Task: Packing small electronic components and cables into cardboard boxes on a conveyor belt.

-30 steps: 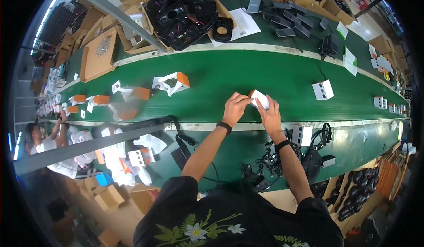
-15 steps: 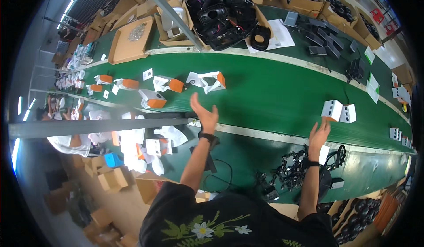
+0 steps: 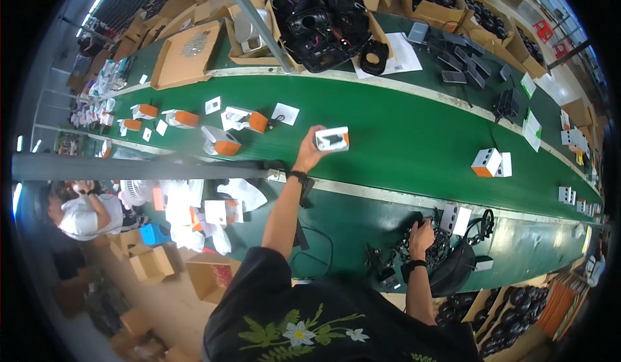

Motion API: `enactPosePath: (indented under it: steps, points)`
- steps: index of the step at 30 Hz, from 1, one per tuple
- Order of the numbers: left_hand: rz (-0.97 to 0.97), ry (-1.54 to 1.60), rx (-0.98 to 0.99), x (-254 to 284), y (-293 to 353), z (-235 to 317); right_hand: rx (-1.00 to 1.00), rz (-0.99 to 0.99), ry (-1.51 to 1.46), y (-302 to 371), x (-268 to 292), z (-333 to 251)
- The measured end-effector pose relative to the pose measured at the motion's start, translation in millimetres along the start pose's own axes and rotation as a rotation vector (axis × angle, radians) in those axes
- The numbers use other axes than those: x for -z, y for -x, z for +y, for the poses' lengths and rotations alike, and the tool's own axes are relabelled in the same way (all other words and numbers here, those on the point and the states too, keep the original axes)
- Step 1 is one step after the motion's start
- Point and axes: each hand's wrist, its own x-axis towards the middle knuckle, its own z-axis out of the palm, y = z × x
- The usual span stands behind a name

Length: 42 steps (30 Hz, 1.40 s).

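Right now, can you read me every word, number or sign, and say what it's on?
None is clear enough to quote.
White-and-orange box in the left hand: no readable text.
White paper sheet by the black parts: print too small.
Small white card on the green belt: marks too small.
Green-and-white leaflet: too blurred.

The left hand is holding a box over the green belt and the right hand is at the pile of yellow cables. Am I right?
Not quite: the cables are black, not yellow, as the head view shows. The left hand does hold a box over the green belt, and the right hand is at the pile.
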Motion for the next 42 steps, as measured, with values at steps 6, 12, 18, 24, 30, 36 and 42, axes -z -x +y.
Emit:
enactPosePath:
  steps: [6, 12, 18, 24, 30, 36, 42]
  points:
    - [-0.06, 0.049, 0.04, -40.8, 90.3, 3.2, 0.149, 0.266, -0.091, 6.7, 14.2, -7.1]
    - [0.17, 0.136, 0.023, -82.1, 108.9, 0.5, 0.421, -0.138, -0.856, 42.5, 62.2, -101.5]
    - [0.363, -0.047, 0.046, -101.3, 90.8, 11.2, 1.042, -0.069, -0.728, 40.2, 47.2, -234.2]
    - [0.184, -0.053, 0.089, -94.5, 97.1, 7.8, 1.028, 0.266, -0.31, 4.7, 5.2, -263.5]
    - [-0.101, 0.397, 0.055, -70.0, 100.4, -2.1, 1.114, 0.271, -0.262, -2.4, -16.0, -261.5]
    - [-0.119, 0.245, 0.146, -70.3, 85.8, -13.0, 1.088, 0.092, -0.473, 11.5, -8.6, -238.7]
    - [-0.066, -0.119, 0.009, -83.3, 72.5, 9.9, 0.917, 0.107, -0.6, 21.7, -12.4, -191.3]
